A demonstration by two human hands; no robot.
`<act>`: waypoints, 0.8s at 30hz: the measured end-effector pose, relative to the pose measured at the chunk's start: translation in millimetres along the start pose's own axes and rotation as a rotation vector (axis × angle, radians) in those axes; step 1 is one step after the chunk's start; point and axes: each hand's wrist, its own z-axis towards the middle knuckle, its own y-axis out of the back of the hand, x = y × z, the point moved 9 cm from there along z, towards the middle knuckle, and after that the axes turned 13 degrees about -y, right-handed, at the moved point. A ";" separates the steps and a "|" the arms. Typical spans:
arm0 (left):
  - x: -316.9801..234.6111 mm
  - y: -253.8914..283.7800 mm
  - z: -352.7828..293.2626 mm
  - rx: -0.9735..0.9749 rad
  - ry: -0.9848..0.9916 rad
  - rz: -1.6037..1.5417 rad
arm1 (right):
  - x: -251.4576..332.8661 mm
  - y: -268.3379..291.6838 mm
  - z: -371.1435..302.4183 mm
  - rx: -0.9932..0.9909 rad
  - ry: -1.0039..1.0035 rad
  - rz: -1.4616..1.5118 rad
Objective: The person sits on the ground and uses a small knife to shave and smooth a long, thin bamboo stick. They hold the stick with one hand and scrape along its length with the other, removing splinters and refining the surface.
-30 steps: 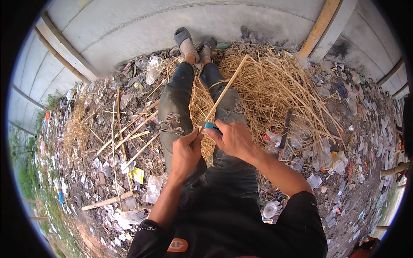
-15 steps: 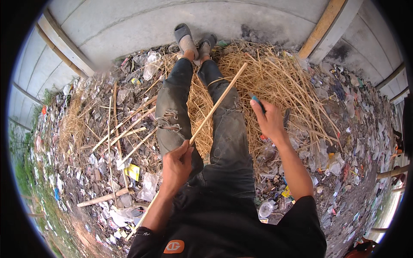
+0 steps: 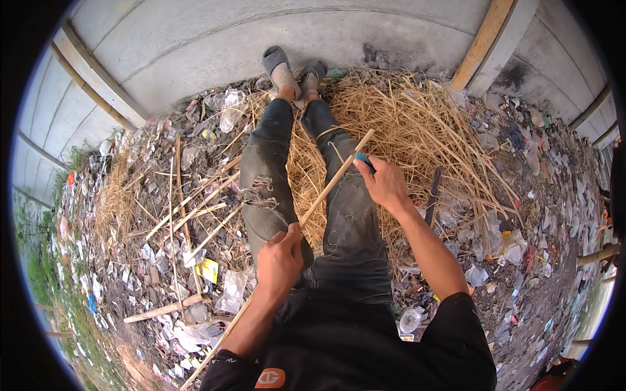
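Observation:
A long pale bamboo strip (image 3: 332, 182) runs slantwise over my legs. My left hand (image 3: 280, 259) is closed around it above my lap, and its lower end passes under my left forearm. At the strip's far end, my right hand (image 3: 383, 184) grips a small knife with a blue-green handle (image 3: 365, 161). The knife is up against the strip; its blade is too small to make out clearly. A thin sliver (image 3: 337, 153) stands out beside the strip near the knife.
Thin shavings (image 3: 404, 124) lie heaped around my feet and right leg. Several split strips (image 3: 189, 215) and a thicker stick (image 3: 163, 308) lie at the left among plastic litter. A grey panel wall (image 3: 280, 29) with a wooden post (image 3: 481, 45) stands beyond my feet.
My right hand has moved left with the knife, from beside the strip onto its far end. The strip's far end has dropped nearer to me.

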 end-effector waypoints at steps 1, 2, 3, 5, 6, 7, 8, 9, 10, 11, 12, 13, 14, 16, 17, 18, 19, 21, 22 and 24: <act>-3.0 3.1 -4.9 0.020 0.001 -0.022 | -22.2 4.8 14.3 -0.082 -0.060 0.004; -8.6 9.7 -8.0 0.040 -0.002 -0.043 | -49.1 16.1 28.5 -0.181 -0.140 0.023; -12.5 15.7 -14.1 0.052 0.000 -0.063 | -102.6 21.5 50.5 -0.153 -0.378 0.102; -5.2 31.1 -39.2 0.028 0.034 -0.136 | -192.9 64.4 71.7 -0.272 -0.573 0.044; 3.1 38.4 -45.4 0.009 0.054 -0.167 | -209.4 76.5 74.9 -0.312 -0.549 0.060; 12.6 40.0 -47.4 0.008 0.111 -0.166 | -217.1 83.5 73.2 -0.349 -0.526 0.070; 16.7 35.8 -48.3 -0.011 0.144 -0.179 | -192.7 82.4 65.9 -0.336 -0.428 0.126; 23.3 29.0 -42.3 -0.029 0.177 -0.193 | -166.7 79.0 58.1 -0.322 -0.331 0.183; 29.1 26.3 -32.1 -0.048 0.197 -0.201 | -127.6 79.1 46.0 -0.316 -0.237 0.249; 26.3 22.0 -21.3 -0.049 0.187 -0.202 | -85.6 72.7 33.3 -0.249 -0.142 0.272; 23.0 17.6 -10.0 -0.090 0.147 -0.213 | -46.2 68.2 15.6 -0.196 -0.056 0.297; 23.3 11.6 0.7 -0.139 0.108 -0.219 | -13.4 52.3 2.4 -0.077 0.000 0.297; 20.9 9.7 9.4 -0.187 0.068 -0.225 | 15.2 35.1 -13.0 0.042 0.056 0.294; 13.0 5.3 29.6 -0.158 0.088 -0.236 | 57.3 10.0 -45.2 0.158 0.151 0.128; 10.1 3.0 34.5 -0.143 0.099 -0.243 | 67.6 -1.5 -57.8 0.190 0.163 0.144; 6.3 3.2 37.2 -0.145 0.074 -0.235 | 76.5 -11.3 -67.3 0.225 0.177 0.159; 3.6 2.0 37.8 -0.146 0.051 -0.226 | 79.8 -18.4 -72.8 0.234 0.170 0.133; 3.6 -0.3 36.0 -0.137 0.033 -0.207 | 81.9 -29.6 -79.7 0.254 0.156 0.083; 6.9 -2.3 31.2 -0.128 0.041 -0.201 | 81.6 -34.8 -83.2 0.241 0.192 0.074; 7.5 -7.2 26.0 -0.089 0.059 -0.183 | 71.7 -44.8 -84.0 0.201 0.250 0.053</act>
